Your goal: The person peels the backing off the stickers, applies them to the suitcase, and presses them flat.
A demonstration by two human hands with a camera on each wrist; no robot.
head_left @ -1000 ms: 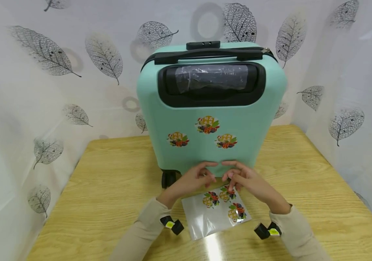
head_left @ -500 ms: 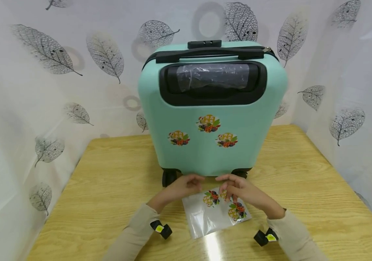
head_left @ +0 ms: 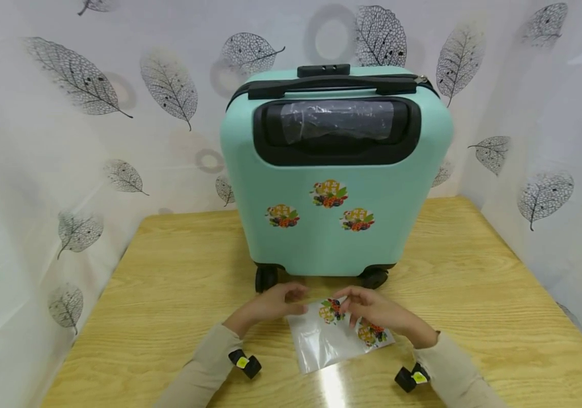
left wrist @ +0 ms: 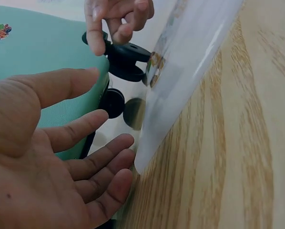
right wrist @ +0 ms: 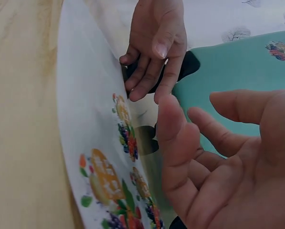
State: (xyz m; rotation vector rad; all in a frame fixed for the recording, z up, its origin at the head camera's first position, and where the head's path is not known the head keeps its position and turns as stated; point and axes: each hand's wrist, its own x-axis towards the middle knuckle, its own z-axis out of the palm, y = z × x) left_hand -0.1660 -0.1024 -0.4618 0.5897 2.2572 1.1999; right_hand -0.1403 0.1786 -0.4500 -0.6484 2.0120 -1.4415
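A glossy white sheet of stickers point(head_left: 316, 347) lies on the table in front of an upright mint-green suitcase point(head_left: 311, 249). Round fruit stickers show on it, one point(head_left: 331, 311) between the hands. At the sheet's far left corner, my left hand point(head_left: 272, 302) holds nothing, fingers relaxed; in the left wrist view its fingertips point(left wrist: 121, 183) come close to the sheet's edge, and whether they touch I cannot tell. My right hand point(head_left: 379, 310) hovers over the sheet's far right part with loosely bent fingers, nothing in them, covering part of the stickers there.
Three matching stickers are on the suitcase front, the top one point(head_left: 328, 194) in the middle. Black wheels point(head_left: 266, 279) support the suitcase on the wooden table point(head_left: 183, 266). Behind hangs a white leaf-patterned cloth point(head_left: 168, 170).
Both hands have come down and back from the suitcase's lower front to the sheet, the left one also drawing leftward. The suitcase and sheet stay in place; the view shifts slightly.
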